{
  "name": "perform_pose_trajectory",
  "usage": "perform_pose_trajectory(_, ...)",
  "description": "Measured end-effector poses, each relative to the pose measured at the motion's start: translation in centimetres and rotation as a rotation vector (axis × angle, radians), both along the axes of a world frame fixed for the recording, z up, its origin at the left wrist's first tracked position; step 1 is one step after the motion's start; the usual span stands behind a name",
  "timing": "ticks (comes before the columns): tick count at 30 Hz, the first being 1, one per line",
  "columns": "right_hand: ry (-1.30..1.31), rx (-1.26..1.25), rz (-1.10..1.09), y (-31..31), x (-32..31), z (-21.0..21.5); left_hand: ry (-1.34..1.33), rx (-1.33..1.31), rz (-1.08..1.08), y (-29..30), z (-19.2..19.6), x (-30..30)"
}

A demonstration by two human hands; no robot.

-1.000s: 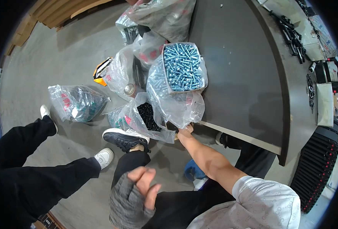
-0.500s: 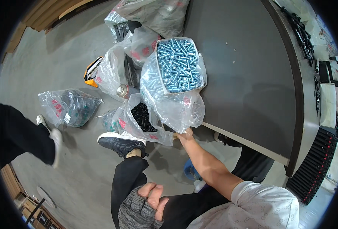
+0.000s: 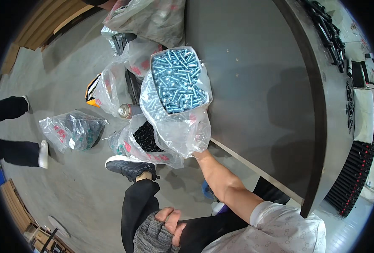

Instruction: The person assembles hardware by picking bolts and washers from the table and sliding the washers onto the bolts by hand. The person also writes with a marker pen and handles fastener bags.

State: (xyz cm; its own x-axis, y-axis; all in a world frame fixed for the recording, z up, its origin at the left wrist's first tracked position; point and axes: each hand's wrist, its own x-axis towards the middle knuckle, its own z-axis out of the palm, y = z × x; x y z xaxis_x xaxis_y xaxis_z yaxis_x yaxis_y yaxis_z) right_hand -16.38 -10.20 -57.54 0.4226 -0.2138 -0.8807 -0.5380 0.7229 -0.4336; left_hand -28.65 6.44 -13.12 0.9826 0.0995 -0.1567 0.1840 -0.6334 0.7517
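Several bags here, left to right. Far left, another person's legs and a white shoe point(image 3: 44, 154) on the floor point(image 3: 69, 198). Next a clear bag with dark parts point(image 3: 74, 134) lying on the floor, well apart from me. Then a bag with an orange thing point(image 3: 99, 89) and a spray can point(image 3: 127, 111) just beside it. Low centre, my left hand point(image 3: 166, 223) in a grey knit fingerless glove rests on my dark trouser knee, fingers curled loosely, grasping nothing I can see. My dark shoe point(image 3: 130, 165) sits on the floor just under a bag of black screws point(image 3: 145, 140).

Middle: the clear bag of blue-silver bolts point(image 3: 176, 80), mouth open at the top, leaning at the counter point(image 3: 263, 84) edge. My right hand point(image 3: 196, 152) is up under its lower corner; the plastic hides my fingers, so I cannot tell if they are clenched on it or just pressing.

Judgement: bag looks heavy and full. Best to take the weight from beneath, keep the mouth up and level, and avoid pulling thin plastic alone or bolts could spill.

Counter is dark grey, smooth, with a curved edge. More filled bags point(image 3: 149, 19) at its top left. Far right, black tools point(image 3: 328, 31) on a pale bench and a black ribbed mat point(image 3: 351, 177). Floor is grey concrete, wooden boards at the top left corner.
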Motion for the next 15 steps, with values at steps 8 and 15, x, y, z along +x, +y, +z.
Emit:
perform_pose_trajectory(8,0.074,-0.137,-0.075,-1.0,0.2,1.5,-0.055,0.043,0.006,-1.4,1.7,2.4)
perform_pose_trajectory(15,-0.365,-0.232,1.208,-0.4,-4.3,12.9,-0.322,0.125,0.214,-1.3,4.1,3.6)
